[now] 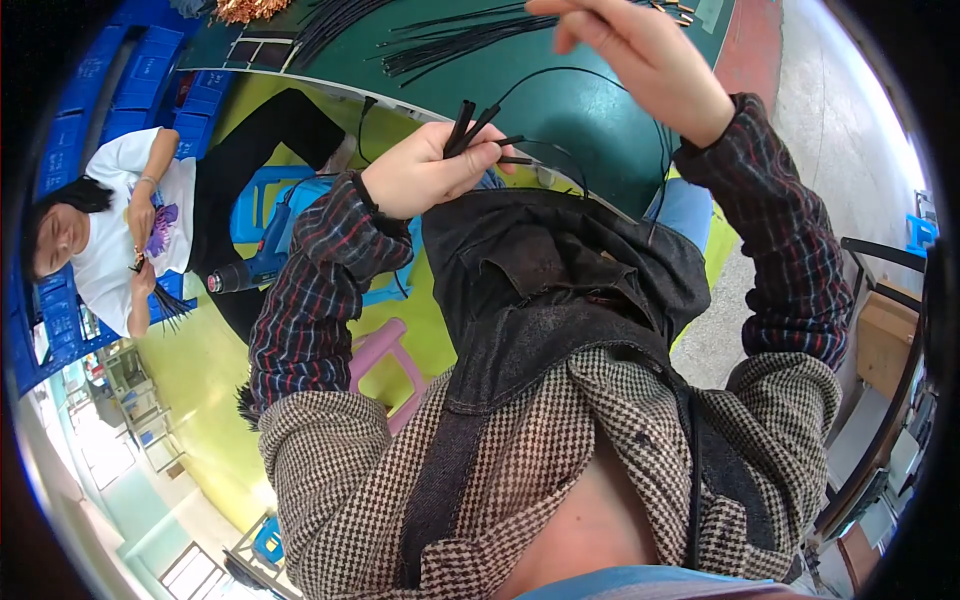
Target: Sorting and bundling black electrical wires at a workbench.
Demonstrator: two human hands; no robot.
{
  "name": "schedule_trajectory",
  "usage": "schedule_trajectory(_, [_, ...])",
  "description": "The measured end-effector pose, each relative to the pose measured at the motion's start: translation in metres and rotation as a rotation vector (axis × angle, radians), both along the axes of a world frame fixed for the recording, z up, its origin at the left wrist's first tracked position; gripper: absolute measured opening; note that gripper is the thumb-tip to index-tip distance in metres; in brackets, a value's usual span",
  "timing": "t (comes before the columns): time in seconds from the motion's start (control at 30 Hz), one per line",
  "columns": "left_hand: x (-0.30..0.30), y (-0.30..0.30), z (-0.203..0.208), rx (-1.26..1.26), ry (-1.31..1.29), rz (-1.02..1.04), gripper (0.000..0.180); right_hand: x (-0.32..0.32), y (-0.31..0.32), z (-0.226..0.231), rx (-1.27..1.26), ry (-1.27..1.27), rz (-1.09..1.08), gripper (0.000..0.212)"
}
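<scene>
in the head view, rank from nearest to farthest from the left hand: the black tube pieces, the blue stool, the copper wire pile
1. black tube pieces: gripped in the left hand.
2. blue stool: lower left, beside the seated co-worker.
3. copper wire pile: top left, on the far edge of the green table.

Matt black plastic tubes [468, 124], smooth green tabletop [560, 110], dark denim apron [560, 290], woven check cloth jacket [350, 470].
</scene>
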State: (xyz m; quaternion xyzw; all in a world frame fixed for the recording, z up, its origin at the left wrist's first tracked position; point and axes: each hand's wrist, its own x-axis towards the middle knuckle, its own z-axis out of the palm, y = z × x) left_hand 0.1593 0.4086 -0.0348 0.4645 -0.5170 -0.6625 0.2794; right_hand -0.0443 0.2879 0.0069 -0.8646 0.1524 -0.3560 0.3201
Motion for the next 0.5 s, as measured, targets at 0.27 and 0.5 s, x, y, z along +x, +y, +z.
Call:
schedule_trajectory(0.27, [0.004, -0.003, -0.001, 0.052, 0.093, 0.036, 0.018, -0.017, -0.012, 0.015, 0.153, 0.163, 0.065, 0.019])
schedule_trajectory(0.5, [0.009, -0.003, -0.006, 0.067, 0.095, 0.038, 0.019, -0.006, -0.031, -0.007, -0.208, -0.357, 0.548, 0.014])
